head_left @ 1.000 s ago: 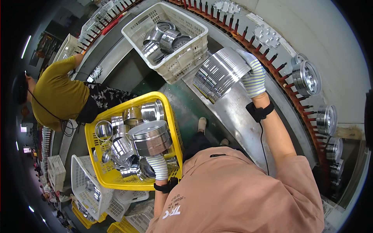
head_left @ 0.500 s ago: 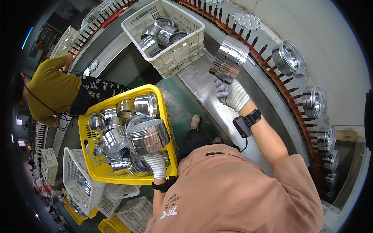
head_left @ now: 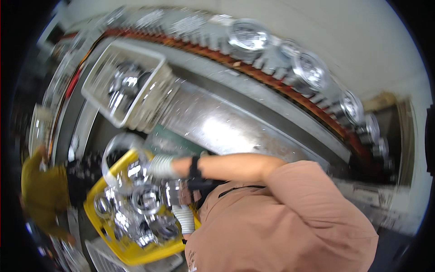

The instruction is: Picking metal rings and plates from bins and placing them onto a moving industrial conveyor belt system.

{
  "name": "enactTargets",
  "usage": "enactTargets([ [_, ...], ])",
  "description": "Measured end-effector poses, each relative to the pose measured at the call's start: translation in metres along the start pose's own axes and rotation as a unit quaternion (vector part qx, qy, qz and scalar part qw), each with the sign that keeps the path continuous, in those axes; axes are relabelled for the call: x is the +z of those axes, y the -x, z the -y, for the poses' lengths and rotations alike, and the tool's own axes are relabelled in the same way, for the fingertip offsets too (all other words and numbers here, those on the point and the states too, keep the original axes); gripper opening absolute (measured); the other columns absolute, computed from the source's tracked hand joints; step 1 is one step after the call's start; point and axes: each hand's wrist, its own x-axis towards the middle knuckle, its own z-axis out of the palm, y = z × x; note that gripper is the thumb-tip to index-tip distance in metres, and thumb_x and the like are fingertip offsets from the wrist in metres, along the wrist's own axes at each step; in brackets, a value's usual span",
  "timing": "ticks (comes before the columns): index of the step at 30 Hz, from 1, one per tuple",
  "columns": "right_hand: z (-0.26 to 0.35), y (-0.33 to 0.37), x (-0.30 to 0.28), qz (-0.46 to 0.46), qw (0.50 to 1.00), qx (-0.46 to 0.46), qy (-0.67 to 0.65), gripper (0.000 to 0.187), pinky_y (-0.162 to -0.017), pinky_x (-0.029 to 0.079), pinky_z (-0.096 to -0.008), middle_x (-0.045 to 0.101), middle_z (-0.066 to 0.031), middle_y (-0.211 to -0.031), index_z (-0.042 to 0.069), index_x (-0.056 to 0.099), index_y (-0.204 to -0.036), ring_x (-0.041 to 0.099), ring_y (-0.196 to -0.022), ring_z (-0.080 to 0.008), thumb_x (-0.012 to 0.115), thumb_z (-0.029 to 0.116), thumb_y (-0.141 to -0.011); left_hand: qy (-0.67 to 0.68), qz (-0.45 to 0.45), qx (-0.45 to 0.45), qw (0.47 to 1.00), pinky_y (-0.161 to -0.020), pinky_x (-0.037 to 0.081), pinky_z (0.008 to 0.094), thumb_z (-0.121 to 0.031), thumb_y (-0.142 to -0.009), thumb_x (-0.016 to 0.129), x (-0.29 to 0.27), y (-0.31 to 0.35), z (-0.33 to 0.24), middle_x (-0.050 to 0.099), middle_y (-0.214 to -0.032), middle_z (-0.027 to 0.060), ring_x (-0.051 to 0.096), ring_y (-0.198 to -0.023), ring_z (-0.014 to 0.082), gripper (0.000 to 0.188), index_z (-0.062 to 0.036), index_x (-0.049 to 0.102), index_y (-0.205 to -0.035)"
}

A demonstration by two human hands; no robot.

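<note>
My right hand, in a striped pale glove, reaches across to the far side of the yellow basket. It seems to grip a wide shiny metal cylinder, whose round rim is smeared by motion; the fingers are blurred. Below that arm, my left hand, also gloved, is at the basket's right side. A ridged metal cylinder rests against it, held from beneath, though the fingers are largely hidden. Several shiny metal rings and short cylinders fill the basket.
A white crate with metal rings stands on the metal ledge. Behind it curves a rail with upright spindles, several carrying metal cylinders. A person in an olive shirt is at the left.
My right hand has swung left from beside the rail to the yellow basket with its cylinder. My left hand stays at the basket with its own. The view has turned and blurred.
</note>
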Motion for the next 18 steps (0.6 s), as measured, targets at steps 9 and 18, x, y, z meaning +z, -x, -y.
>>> enactTargets([
  [9,0.119,0.180,-0.216,-0.423,0.695,-0.349,0.464,0.024,-0.080,0.052,-0.0459,0.067,-0.0189,-0.100,0.007,0.068,-0.102,0.064,-0.092,-0.0378,0.067,0.020,-0.082,-0.113,0.149,0.081,0.979,-0.085,0.047,0.0425,-0.023,-0.094,0.052,0.044,-0.063,-0.005,0.066,-0.104,0.0249,0.060,-0.090,0.0363,0.039,0.0102,0.059,-0.114],
  [18,0.136,0.362,-0.519,-0.466,0.665,0.184,0.554,0.050,-0.089,0.052,-0.0447,0.067,-0.0205,-0.114,0.008,0.067,-0.119,0.065,-0.102,-0.0358,0.075,0.027,-0.073,-0.226,0.292,0.158,0.916,-0.086,0.046,0.0427,-0.023,-0.094,0.052,0.132,-0.107,-0.040,0.066,-0.105,0.0255,0.060,-0.092,0.0371,0.040,0.0107,0.058,-0.115],
])
